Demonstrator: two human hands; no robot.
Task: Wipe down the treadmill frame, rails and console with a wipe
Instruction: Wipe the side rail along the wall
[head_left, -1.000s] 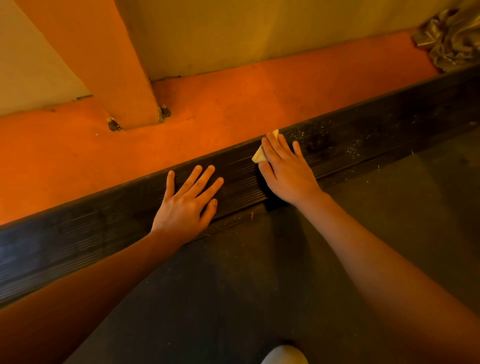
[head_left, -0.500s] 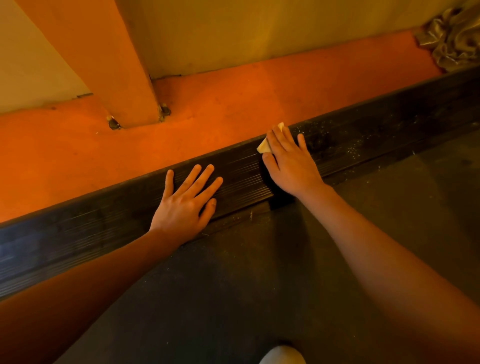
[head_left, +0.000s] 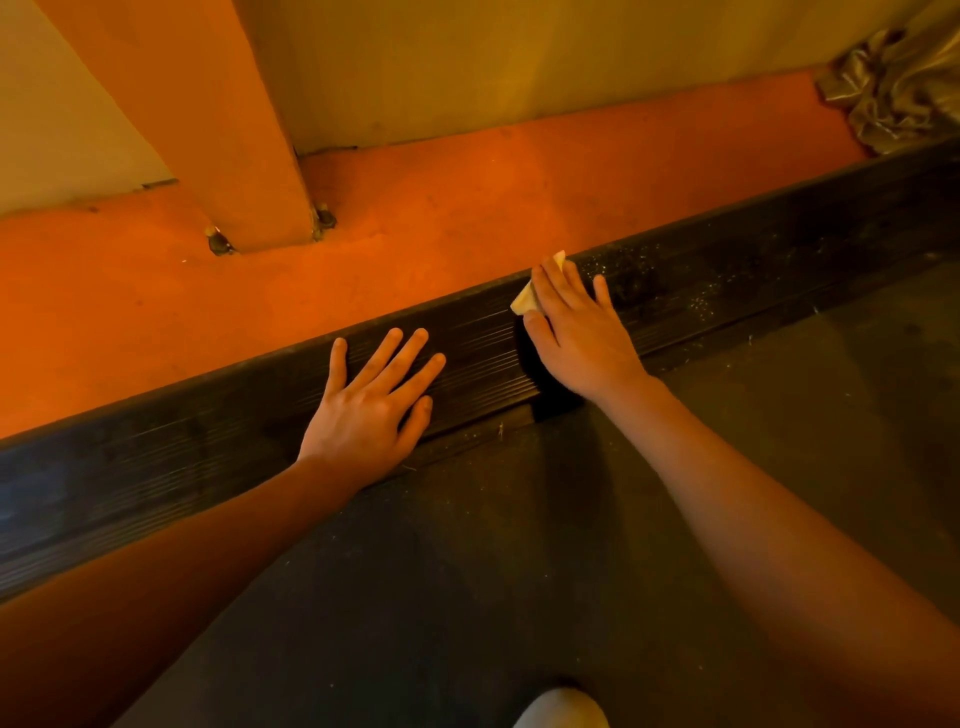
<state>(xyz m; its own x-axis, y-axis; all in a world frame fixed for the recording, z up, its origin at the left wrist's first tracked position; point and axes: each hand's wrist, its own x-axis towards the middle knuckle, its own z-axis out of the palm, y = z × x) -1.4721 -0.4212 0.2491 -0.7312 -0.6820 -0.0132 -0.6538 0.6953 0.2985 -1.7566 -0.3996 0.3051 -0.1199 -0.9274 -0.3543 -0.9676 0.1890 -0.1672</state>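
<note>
One small pale-yellow wipe (head_left: 523, 301) lies on the dark ribbed side rail (head_left: 737, 280) of the treadmill, close to the rail's far edge. Only its left corner and a far tip show from under the right hand (head_left: 576, 332). That hand presses down on the wipe with fingers laid out nearly straight and close together, and the thumb lies alongside on the left. Just right of the hand, pale dust specks (head_left: 675, 270) dot the rail.

Left of the wipe, the left hand (head_left: 369, 405) rests flat on the same rail, palm down, fingers straight and spread wide, holding nothing. Both forearms reach in from the near side across the dark belt (head_left: 519, 545), and a whitish shoe tip (head_left: 561, 709) shows at the near edge.

Beyond the rail runs an orange floor (head_left: 467, 223). An orange post (head_left: 208, 130) stands on it at far left with a bolt (head_left: 218, 243) at its foot, and behind it is a pale wall (head_left: 519, 62). A crumpled shiny cloth (head_left: 904, 78) lies at far right.
</note>
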